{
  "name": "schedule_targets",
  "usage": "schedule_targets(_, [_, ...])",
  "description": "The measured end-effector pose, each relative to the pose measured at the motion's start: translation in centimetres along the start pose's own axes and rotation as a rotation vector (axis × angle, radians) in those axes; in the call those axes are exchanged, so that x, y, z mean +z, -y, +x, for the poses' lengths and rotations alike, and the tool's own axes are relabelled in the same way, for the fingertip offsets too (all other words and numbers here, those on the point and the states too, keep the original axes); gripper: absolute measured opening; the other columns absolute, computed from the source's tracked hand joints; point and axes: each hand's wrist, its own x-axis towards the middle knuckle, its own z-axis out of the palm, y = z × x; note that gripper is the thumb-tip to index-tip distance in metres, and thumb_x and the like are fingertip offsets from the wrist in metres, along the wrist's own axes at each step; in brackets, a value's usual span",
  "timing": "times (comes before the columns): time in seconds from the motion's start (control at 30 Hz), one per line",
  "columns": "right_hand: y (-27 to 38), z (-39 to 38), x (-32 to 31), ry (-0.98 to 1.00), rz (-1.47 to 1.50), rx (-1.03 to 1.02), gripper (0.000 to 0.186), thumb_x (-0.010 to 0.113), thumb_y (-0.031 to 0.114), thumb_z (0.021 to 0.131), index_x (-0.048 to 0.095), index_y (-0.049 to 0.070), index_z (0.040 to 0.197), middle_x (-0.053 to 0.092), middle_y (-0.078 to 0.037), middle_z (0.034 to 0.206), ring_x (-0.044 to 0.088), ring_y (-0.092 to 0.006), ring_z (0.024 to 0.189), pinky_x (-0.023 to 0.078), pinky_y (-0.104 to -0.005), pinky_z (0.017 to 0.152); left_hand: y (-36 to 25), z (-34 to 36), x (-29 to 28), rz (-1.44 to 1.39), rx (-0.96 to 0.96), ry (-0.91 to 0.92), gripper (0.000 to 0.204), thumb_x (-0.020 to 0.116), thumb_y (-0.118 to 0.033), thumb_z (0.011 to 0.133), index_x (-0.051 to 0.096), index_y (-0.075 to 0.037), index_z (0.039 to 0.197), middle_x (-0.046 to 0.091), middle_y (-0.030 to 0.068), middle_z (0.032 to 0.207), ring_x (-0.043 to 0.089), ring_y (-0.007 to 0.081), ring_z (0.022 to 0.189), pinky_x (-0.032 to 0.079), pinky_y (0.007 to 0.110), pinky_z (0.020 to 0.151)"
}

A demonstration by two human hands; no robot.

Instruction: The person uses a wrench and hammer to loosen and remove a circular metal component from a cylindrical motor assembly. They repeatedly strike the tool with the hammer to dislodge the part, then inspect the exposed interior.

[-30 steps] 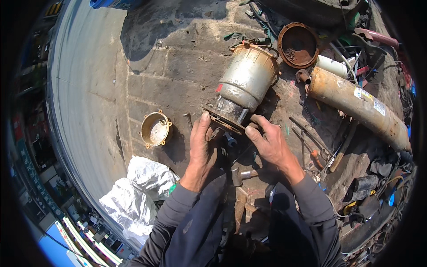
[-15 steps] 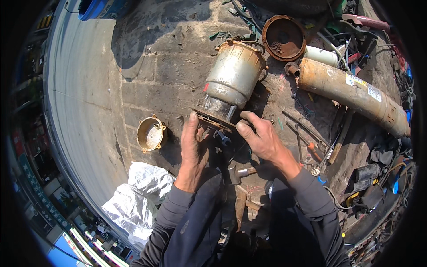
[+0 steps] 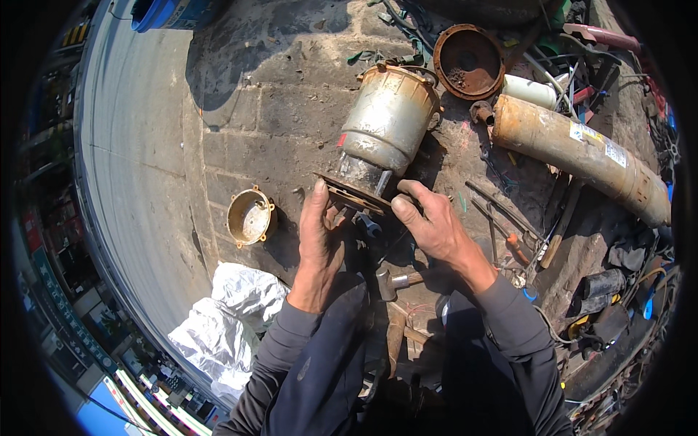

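A worn silvery metal motor or pump housing (image 3: 389, 120) with a rusty far rim lies tilted on the ground in front of me. At its near end is a dark, slotted flange (image 3: 356, 195). My left hand (image 3: 318, 236) grips the flange's left edge, with the thumb upright against it and the other fingers partly hidden below. My right hand (image 3: 436, 227) closes on the flange's right end, thumb and bent forefinger at the edge. A wrench (image 3: 371, 227) lies just under the flange, between my hands. Closer to me is a hammer (image 3: 385, 282).
A shallow round metal cap (image 3: 231, 219) with lugs lies left; a white sack (image 3: 218, 334) is nearer. Rightward are a long rusty cylinder (image 3: 567, 149), a rusty round cover (image 3: 439, 62) and an orange-handled tool (image 3: 517, 247). A blue bucket (image 3: 174, 14) stands far left.
Both hands keep their hold on the flange. It appears tipped slightly, with a little more of its slotted face showing. The whole view has shifted slightly.
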Motion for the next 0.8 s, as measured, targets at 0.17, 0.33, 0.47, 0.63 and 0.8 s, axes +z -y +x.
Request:
schedule_targets(0.17, [-0.1,0.1,0.1,-0.004,0.008,0.018,0.069,0.058,0.052,0.107,0.06,-0.014,0.128,0.074,-0.034,0.104,0.075,-0.0453,0.102,0.057,-0.0479,0.091,-0.1,0.0,0.1,0.01,-0.004,-0.012,0.049,0.058,-0.05,0.109,0.065,-0.007,0.13,0.072,0.0078,0.126,0.067,0.0203,0.117,0.049,0.042,0.107])
schedule_targets(0.33, [1.3,0.5,-0.9,-0.044,0.042,0.069,0.067,0.06,0.052,0.106,0.062,-0.011,0.128,0.075,-0.031,0.103,0.076,-0.04,0.102,0.057,-0.0455,0.091,-1.7,-0.9,1.2,0.087,0.005,-0.009,0.055,0.048,-0.046,0.112,0.06,-0.001,0.143,0.069,0.0114,0.133,0.066,0.0218,0.12,0.049,0.04,0.107])
schedule_targets(0.47, [3.6,2.0,-2.6,-0.282,0.117,-0.017,0.046,0.067,0.04,0.107,0.068,-0.005,0.118,0.073,-0.011,0.09,0.065,-0.0139,0.083,0.053,-0.0315,0.075,-3.4,-1.7,2.9,0.185,0.199,0.126,0.055,0.055,-0.035,0.11,0.055,0.007,0.145,0.066,0.0187,0.134,0.065,0.024,0.12,0.051,0.038,0.107])
schedule_targets(0.63, [4.6,5.8,-3.4,-0.431,0.14,-0.109,0.029,0.067,0.026,0.108,0.065,0.0,0.096,0.055,0.003,0.073,0.046,-0.0051,0.066,0.04,-0.026,0.057,-5.0,1.7,4.3,0.606,0.598,-0.046,0.049,0.066,-0.021,0.104,0.054,0.008,0.142,0.063,0.0181,0.132,0.063,0.0237,0.121,0.05,0.037,0.108])
schedule_targets(0.8, [5.7,7.6,-2.6,-0.503,0.101,-0.165,0.026,0.063,0.022,0.11,0.064,0.0,0.097,0.055,0.002,0.073,0.047,-0.0052,0.064,0.041,-0.0267,0.055,-6.2,5.2,4.9,0.202,0.302,0.152,0.054,0.067,-0.031,0.107,0.052,0.006,0.144,0.067,0.0123,0.123,0.066,0.0165,0.109,0.053,0.032,0.094])
